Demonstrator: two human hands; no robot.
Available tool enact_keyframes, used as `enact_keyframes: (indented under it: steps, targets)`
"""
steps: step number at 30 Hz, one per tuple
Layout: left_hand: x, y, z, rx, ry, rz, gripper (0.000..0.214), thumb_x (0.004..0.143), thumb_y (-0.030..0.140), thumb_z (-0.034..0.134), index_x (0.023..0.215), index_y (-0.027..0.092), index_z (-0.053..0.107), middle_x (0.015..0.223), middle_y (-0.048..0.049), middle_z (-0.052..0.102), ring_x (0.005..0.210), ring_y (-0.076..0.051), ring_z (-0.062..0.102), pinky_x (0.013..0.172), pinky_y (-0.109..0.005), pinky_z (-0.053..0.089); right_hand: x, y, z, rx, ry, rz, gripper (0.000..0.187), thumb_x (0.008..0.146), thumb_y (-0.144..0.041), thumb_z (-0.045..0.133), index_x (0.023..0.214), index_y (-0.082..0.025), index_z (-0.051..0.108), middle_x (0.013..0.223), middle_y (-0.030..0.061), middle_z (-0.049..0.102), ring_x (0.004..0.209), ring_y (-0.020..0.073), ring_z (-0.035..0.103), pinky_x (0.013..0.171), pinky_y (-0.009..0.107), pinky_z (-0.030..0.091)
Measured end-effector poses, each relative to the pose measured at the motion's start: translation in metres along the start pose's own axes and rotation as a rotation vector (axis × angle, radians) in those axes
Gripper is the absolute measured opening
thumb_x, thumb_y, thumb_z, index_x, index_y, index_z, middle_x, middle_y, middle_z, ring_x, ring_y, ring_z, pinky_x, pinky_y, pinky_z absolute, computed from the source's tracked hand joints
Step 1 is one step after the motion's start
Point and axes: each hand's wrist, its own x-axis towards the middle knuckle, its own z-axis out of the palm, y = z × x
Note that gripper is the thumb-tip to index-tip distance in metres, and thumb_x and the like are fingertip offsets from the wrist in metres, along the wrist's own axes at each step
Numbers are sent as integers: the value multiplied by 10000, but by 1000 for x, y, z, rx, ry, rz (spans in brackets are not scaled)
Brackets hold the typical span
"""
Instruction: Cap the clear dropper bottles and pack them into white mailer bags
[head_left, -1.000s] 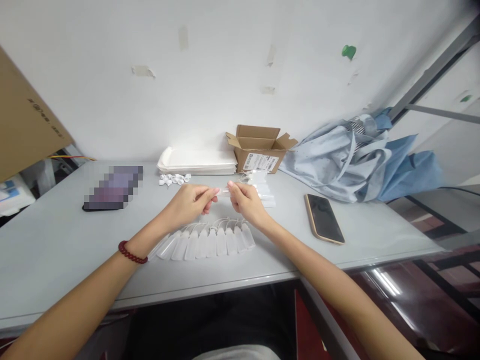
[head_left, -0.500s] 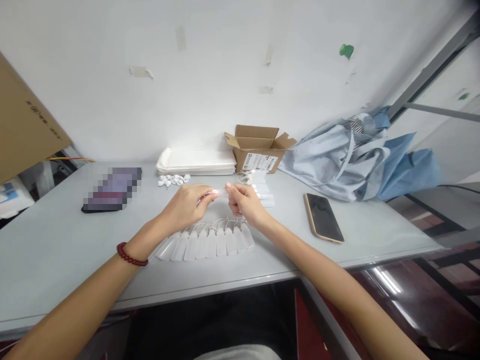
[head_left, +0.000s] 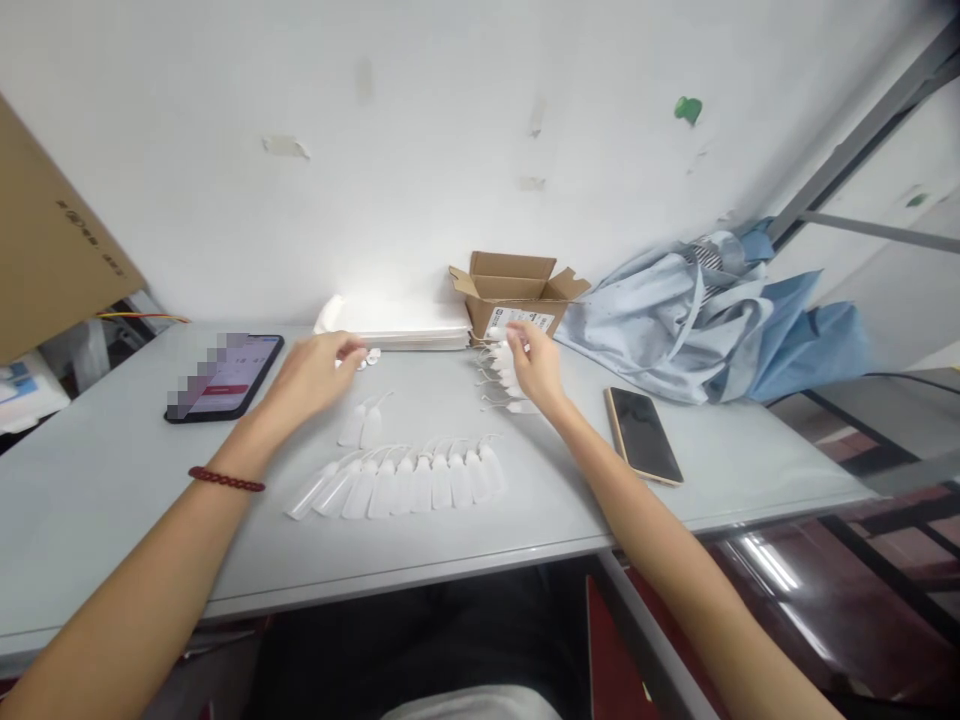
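Just moved apart — my left hand (head_left: pixel 319 368) at white caps (head_left: pixel 373 355), right hand (head_left: pixel 537 366) at tags (head_left: pixel 505 377) — can't tell either grip, likely between tags.

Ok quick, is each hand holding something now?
Left hand: partly curled beside small white pieces; grip unclear.
Right hand: partly curled at corded tags; grip unclear.

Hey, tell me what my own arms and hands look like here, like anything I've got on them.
Both the left hand and the right hand are without gloves, and no sleeve shows on either forearm. Around the left wrist is a dark red bracelet with a beaded or braided look. The right wrist shows no band or watch.
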Motion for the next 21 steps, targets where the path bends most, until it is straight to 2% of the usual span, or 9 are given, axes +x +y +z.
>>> enact_keyframes:
  steps: [2,5,7,11,16,19,21]
  targets:
    - [4,-20,-3,146,-10,-19,281,855,327,484,959,175,697,953,-109,731,882,-282,648,757,-333,438,7,19,-2,-72,15,5,262,901,-332,451,1016,-170,622,1069,134,676,950,244,572,911,416,404]
    - [6,-40,-6,275,-59,10,316,867,309,464,1013,147,693,926,-85,730,870,-272,644,752,-329,437,13,40,-3,-124,3,40,279,873,-271,454,1047,-131,622,1098,156,675,946,257,570,902,434,407]
    - [7,-46,-6,299,-98,17,339,866,298,460,1061,133,683,955,-84,730,897,-271,644,780,-334,444,14,49,-2,-147,-25,69,291,863,-257,456,1063,-124,619,1088,155,680,936,259,572,884,429,420]
    - [11,-53,2,264,-120,-52,345,828,235,468,1060,121,696,1013,-150,725,961,-310,649,852,-373,448,15,59,2,-149,-68,78,300,852,-219,449,1098,-162,611,1094,119,691,975,257,585,895,417,431]
    - [14,-59,14,246,-102,-19,337,809,245,470,1025,159,714,1059,-140,717,947,-309,663,904,-365,441,17,53,0,-163,-80,64,303,849,-186,446,1101,-170,614,1126,129,676,1024,271,590,905,433,435]
    - [13,-56,18,251,-139,-13,376,788,242,458,1042,127,709,1077,-137,713,944,-294,662,886,-351,459,18,38,-8,-207,-40,44,304,831,-162,469,1094,-150,620,1157,159,650,1083,289,562,925,440,422]
    - [12,-51,19,254,-158,-16,402,772,240,445,1046,112,711,1060,-135,716,932,-288,665,876,-339,467,18,24,-16,-212,-28,25,269,810,-144,485,1033,-149,636,1114,153,660,1049,276,577,931,429,416]
